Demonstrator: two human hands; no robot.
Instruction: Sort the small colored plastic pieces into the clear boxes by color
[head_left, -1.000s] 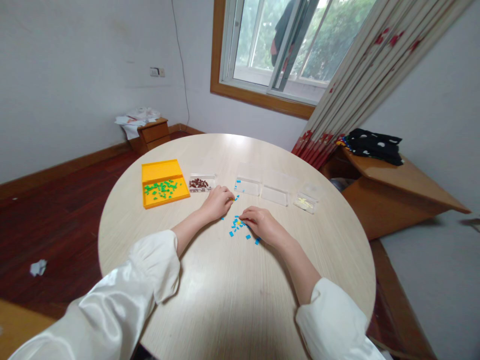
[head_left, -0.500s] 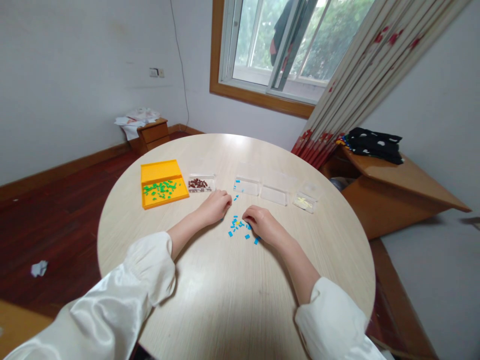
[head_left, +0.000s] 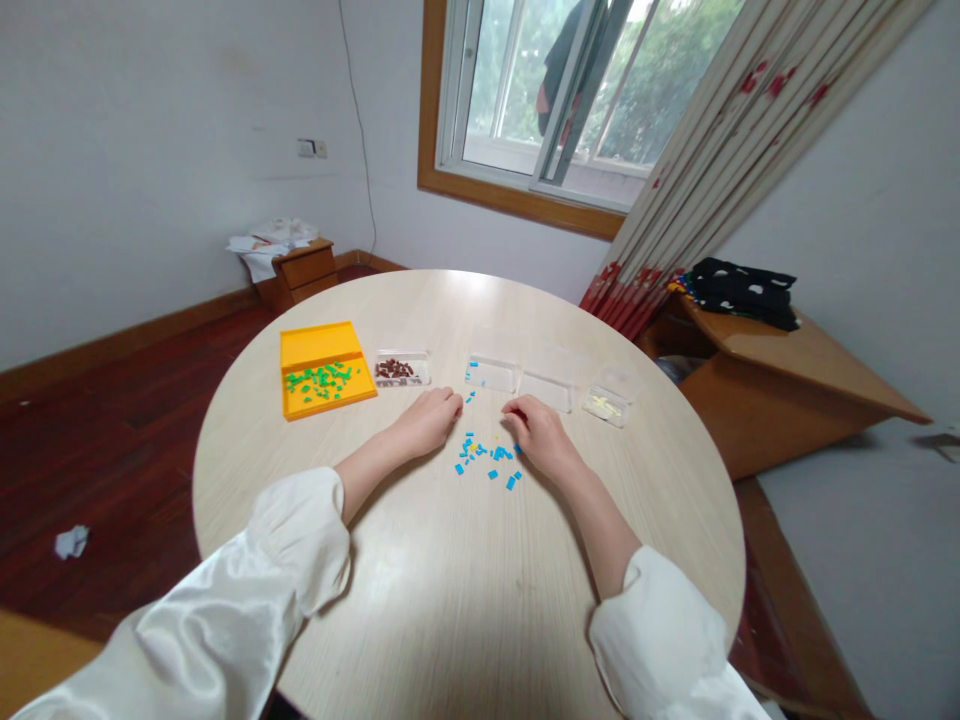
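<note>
My left hand [head_left: 433, 418] rests on the table with its fingers curled together; what they hold, if anything, is hidden. Just right of its fingertips lie a few small blue toy bricks [head_left: 470, 397]. My right hand [head_left: 541, 432] is pinched closed above the upper right edge of a loose pile of blue bricks [head_left: 501, 454]. Whatever is between its fingertips is too small to make out. A little yellow piece [head_left: 474, 448] sits among the blue ones. Beyond my hands stands a clear box [head_left: 491, 386] with some blue bricks at its left end.
To the left are an open yellow case [head_left: 330, 404] of green pieces and a clear box [head_left: 424, 368] of brown pieces. On the right stand another clear box [head_left: 547, 392] and a small lidded one [head_left: 616, 420] with pale yellow pieces. The round table's edge [head_left: 739, 540] curves around.
My right hand has moved from the blue pile away from me and slightly right, uncovering more blue bricks. My left hand stays nearly where it was.
</note>
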